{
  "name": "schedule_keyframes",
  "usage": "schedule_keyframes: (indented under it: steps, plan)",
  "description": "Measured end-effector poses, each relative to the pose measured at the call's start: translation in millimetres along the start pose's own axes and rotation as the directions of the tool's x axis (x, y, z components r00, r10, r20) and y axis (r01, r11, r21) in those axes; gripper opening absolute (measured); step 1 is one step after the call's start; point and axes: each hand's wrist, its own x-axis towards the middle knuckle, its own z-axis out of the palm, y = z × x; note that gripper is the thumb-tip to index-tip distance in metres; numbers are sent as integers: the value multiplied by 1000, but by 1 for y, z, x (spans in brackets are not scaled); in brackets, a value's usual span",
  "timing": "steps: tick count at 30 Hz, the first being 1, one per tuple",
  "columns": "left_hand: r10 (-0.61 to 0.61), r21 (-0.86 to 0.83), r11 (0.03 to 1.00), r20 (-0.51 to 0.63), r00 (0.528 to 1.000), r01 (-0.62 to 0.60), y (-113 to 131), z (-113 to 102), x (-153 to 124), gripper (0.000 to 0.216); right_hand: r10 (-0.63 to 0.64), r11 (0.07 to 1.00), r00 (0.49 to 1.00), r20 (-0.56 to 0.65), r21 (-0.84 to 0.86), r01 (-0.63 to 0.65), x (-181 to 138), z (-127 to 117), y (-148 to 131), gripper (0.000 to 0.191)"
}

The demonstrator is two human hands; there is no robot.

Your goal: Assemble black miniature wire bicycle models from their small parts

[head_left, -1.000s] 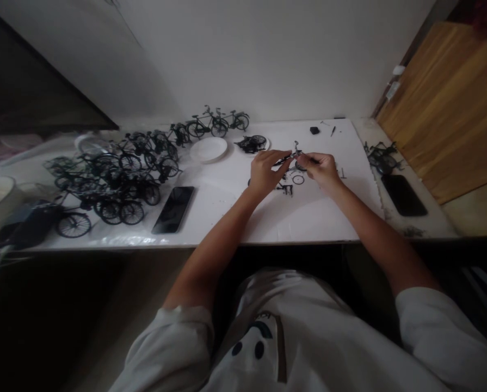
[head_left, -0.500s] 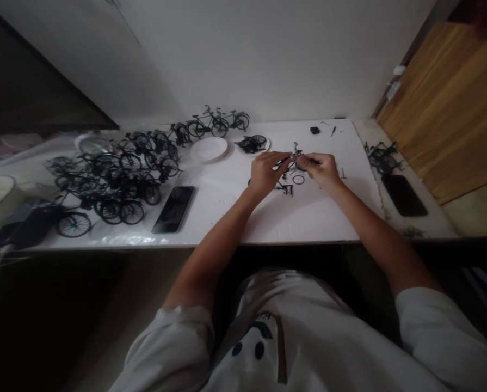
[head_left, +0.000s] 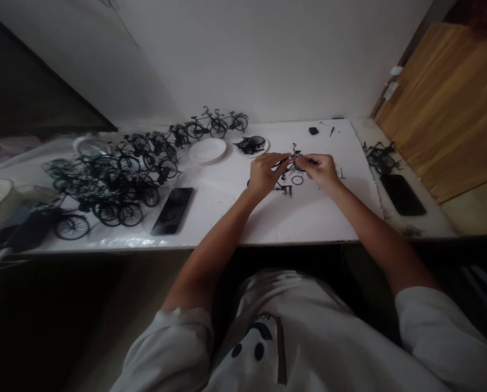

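My left hand (head_left: 264, 174) and my right hand (head_left: 320, 170) meet above the white table (head_left: 300, 218), both pinched on a small black model bicycle frame (head_left: 293, 159) held between them. Its exact parts are too small to make out. Below the hands lie a loose small wheel (head_left: 297, 179) and a dark bicycle part (head_left: 284, 189) on the table.
Several finished model bicycles (head_left: 112, 174) crowd the table's left. A white dish (head_left: 208, 150), a plate with black parts (head_left: 252, 144) and a phone (head_left: 172, 203) lie left of my hands. A second phone (head_left: 402, 194) and another model bicycle (head_left: 380, 155) lie at right, by a wooden panel (head_left: 447, 109).
Both hands stay pinched on the small frame with only slight finger shifts; the view has moved a little.
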Motion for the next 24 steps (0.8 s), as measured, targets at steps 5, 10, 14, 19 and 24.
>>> schedule_keyframes:
  steps: [5,10,14,19,24]
  plan:
    - [2,7,1000,-8,1000,-2,3,-1,1,32,-4,1000,1000,-10,16,4,0,0,1,72]
    - [-15,6,1000,-2,1000,15,4,-1,1,33,-6,999,1000,-3,35,7,0,0,1,72]
    - [-23,19,1000,5,1000,23,2,0,0,32,-3,1000,1000,-5,21,3,0,0,0,73]
    - [-15,-4,1000,2,1000,15,3,-1,0,31,-12,1000,1000,-2,28,12,-1,1,-2,71]
    - [-21,-28,999,0,1000,21,4,-1,0,30,2,999,1000,-12,33,-1,0,1,-2,72]
